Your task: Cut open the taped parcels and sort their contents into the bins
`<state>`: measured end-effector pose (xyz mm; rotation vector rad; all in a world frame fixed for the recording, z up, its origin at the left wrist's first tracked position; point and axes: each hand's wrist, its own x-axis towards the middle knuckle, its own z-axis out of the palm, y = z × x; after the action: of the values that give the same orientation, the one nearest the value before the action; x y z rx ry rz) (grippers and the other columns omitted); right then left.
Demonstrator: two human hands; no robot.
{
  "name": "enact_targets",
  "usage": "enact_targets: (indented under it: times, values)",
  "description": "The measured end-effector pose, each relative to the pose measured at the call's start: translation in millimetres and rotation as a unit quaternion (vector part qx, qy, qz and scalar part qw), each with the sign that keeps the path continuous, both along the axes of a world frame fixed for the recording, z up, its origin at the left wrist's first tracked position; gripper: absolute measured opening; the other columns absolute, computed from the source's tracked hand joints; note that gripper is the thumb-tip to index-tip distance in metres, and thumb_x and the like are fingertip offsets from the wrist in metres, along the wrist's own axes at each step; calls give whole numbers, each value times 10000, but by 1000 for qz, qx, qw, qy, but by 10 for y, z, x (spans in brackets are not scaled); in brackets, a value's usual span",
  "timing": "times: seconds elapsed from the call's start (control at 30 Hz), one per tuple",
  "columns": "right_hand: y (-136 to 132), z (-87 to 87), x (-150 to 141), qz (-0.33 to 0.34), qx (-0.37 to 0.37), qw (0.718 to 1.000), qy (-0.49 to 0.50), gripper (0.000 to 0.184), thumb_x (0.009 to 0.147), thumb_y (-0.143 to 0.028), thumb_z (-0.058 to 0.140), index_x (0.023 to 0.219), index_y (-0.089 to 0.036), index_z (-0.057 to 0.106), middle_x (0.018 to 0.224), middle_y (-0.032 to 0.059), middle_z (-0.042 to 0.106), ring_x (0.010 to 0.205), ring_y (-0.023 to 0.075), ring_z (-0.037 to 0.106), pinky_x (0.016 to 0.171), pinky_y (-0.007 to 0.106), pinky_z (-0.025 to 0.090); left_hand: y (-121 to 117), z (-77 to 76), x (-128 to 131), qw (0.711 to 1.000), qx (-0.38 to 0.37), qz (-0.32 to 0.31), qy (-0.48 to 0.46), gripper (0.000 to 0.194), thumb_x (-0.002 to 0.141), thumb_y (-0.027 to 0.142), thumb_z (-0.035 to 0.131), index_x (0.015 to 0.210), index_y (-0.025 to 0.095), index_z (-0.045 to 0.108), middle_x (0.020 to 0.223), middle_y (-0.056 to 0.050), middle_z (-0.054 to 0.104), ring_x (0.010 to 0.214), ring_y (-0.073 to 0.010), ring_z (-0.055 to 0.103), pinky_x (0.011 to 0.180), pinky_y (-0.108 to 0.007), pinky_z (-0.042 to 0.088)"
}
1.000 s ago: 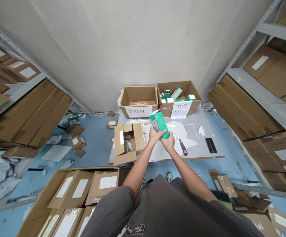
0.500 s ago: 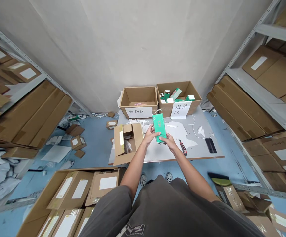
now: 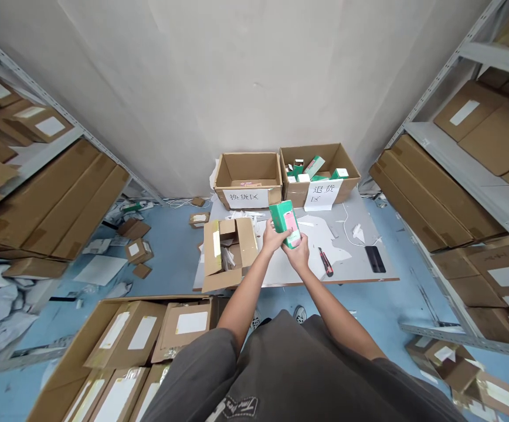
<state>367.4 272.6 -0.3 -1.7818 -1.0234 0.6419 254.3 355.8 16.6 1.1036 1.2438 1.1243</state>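
Above the table, a green carton with a pink picture panel is held between both hands. My left hand grips its left side, thumb across the front. From the lower right, my right hand is closed on the carton's bottom end. An opened cardboard box with flaps spread and packing material inside stands just left of my hands. To the right, a red and black utility knife lies on the grey table.
At the table's back stand two cardboard bins with paper signs; the right bin holds several green cartons, the left bin a little pink item. A phone lies at the right. A large carton of parcels is at lower left. Shelves flank both sides.
The green carton has been turned in my hands, so its pink-picture face now shows instead of the plain green one. At lower right, a broom seen half a second ago has left view.
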Motion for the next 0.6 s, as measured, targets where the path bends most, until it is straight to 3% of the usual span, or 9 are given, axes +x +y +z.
enact_targets:
  times: [0.13, 0.3, 0.6]
  values:
    - [82, 19, 198, 87, 34, 988, 126, 778, 632, -530, 901, 1297, -262, 600, 1307, 113, 699, 1187, 298, 663, 1003, 419, 545, 76, 22, -199, 994, 14, -85, -63, 1045, 520, 395, 1036, 1421, 249, 527, 1229, -91, 720, 1068, -259, 722, 969, -399, 565]
    - [225, 74, 416, 222, 0, 922, 318, 744, 532, -414, 980, 1205, -275, 695, 1211, 74, 765, 1137, 296, 707, 992, 445, 577, 75, 40, -347, 984, 36, -156, -80, 1001, 529, 373, 1040, 1389, 227, 549, 1278, -103, 707, 1140, -249, 696, 1016, -382, 546]
    - [293, 59, 448, 259, -13, 917, 303, 748, 496, -306, 973, 1192, -256, 704, 1202, 55, 775, 1053, 270, 731, 966, 429, 586, 53, 0, -393, 977, 24, -199, -75, 1060, 516, 327, 1040, 1431, 231, 515, 1294, -109, 680, 1105, -243, 703, 983, -388, 576]
